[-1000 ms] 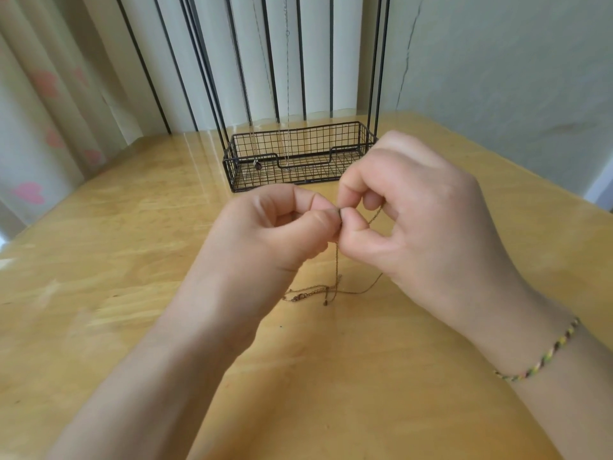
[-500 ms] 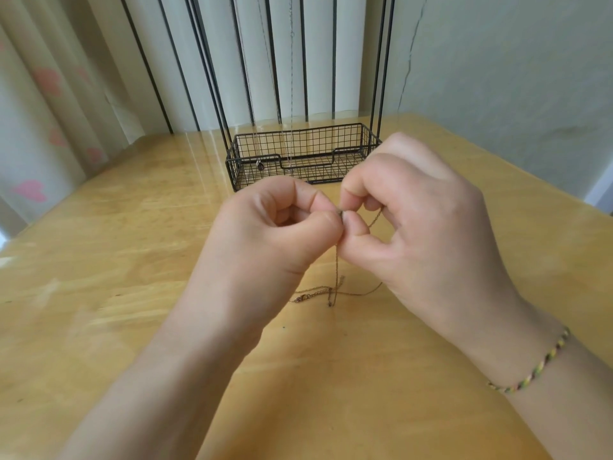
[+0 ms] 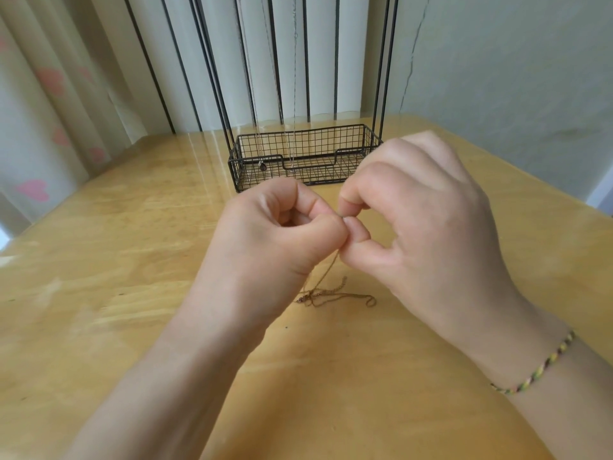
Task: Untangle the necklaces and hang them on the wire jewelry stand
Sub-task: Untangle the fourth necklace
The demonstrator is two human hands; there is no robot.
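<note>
In the head view, both hands are raised over the middle of the table (image 3: 116, 260), knuckles toward its far edge and fingertips meeting. The left hand (image 3: 278, 240) has its fingers curled in, and its grip pinches a thin gold necklace (image 3: 335, 295) between thumb and forefinger. The right hand (image 3: 421, 234) pinches the same strand just beside it, so both grips are clenched on the chain and the two thumbs touch. From the pinch the chain drops between the wrists to the table, where the rest lies in a small loose tangle near the middle, with one loop trailing toward the right edge. Whether that heap holds a knot is too fine to tell. A braided bracelet (image 3: 537, 366) of green, yellow and pink thread circles the right wrist. The wire jewelry stand (image 3: 351, 154) sits at the far edge of the table, about midway along it: a black mesh basket at the base, with thin black uprights rising out of the top of the picture. Fine chains (image 3: 293, 94) hang from above into the basket, and a small dark pendant (image 3: 263, 166) dangles near the basket's left end. Beyond the far left corner hangs a pale curtain (image 3: 49, 94) with pink hearts; beyond the far right corner is a plain wall (image 3: 514, 61) with a crack.
</note>
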